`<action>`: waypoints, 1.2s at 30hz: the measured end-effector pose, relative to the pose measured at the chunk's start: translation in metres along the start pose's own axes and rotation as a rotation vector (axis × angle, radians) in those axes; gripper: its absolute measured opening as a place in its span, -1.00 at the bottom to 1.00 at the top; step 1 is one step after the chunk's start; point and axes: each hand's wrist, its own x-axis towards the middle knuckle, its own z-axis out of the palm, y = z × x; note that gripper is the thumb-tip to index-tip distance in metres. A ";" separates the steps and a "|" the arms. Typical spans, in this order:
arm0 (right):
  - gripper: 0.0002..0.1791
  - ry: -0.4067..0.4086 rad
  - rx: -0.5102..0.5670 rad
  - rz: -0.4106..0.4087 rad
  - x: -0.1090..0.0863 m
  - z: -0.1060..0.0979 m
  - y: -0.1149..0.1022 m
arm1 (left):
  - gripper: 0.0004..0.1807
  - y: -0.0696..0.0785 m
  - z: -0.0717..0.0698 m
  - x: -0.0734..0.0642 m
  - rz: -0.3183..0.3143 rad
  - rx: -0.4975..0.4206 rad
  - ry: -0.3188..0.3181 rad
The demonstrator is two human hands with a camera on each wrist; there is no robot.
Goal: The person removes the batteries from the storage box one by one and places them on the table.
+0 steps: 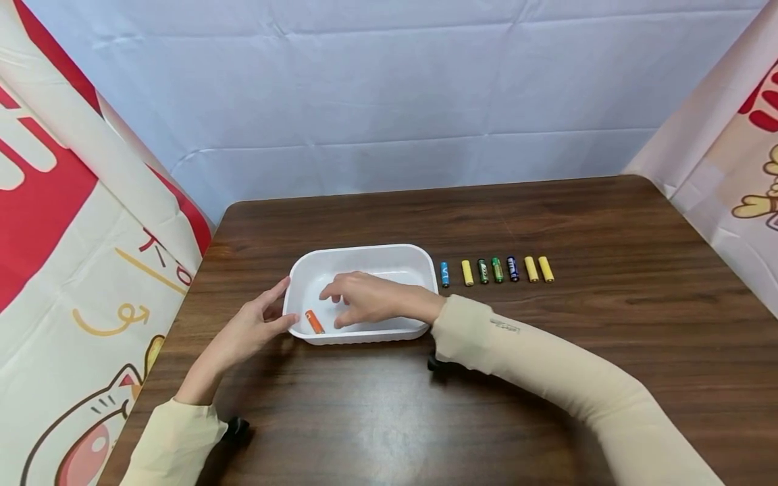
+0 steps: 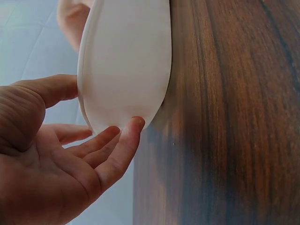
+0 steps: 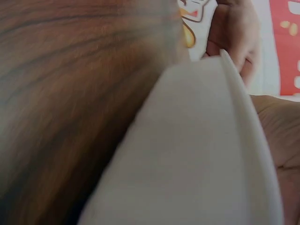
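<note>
A white plastic tray (image 1: 358, 337) stands on the table. My left hand (image 1: 249, 331) holds its left end, the thumb at the near corner of the rim and the other fingers against the outer end wall, as the left wrist view shows. One orange battery (image 1: 314, 322) lies tilted inside, near the tray's left front. My right hand (image 1: 371, 297) reaches over the right rim into the tray, with thumb and fingers spread apart to the right of the orange battery and nothing visible between them. In the right wrist view the tray wall (image 3: 187, 150) hides most of that hand.
Right of the tray, several batteries lie in a row: a light blue one (image 1: 445, 275), a yellow one (image 1: 467, 273), green ones (image 1: 498, 269), a dark blue one (image 1: 513, 268) and two more yellow ones (image 1: 531, 268). A white cloth (image 1: 389, 101) hangs behind the brown table (image 1: 377, 405).
</note>
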 end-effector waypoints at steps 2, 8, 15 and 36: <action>-0.41 -0.031 0.000 0.022 0.010 0.005 -0.004 | -0.15 0.000 0.000 0.000 0.006 -0.001 -0.001; -0.39 -0.058 -0.002 0.043 0.026 0.016 -0.008 | -0.15 -0.001 0.001 0.001 0.021 0.008 0.005; -0.47 -0.048 -0.082 0.043 0.033 0.028 -0.008 | -0.14 0.000 0.001 0.001 0.028 0.005 0.005; -0.76 0.106 -0.103 0.108 0.031 0.022 -0.007 | -0.14 -0.002 0.001 0.000 0.001 -0.001 0.009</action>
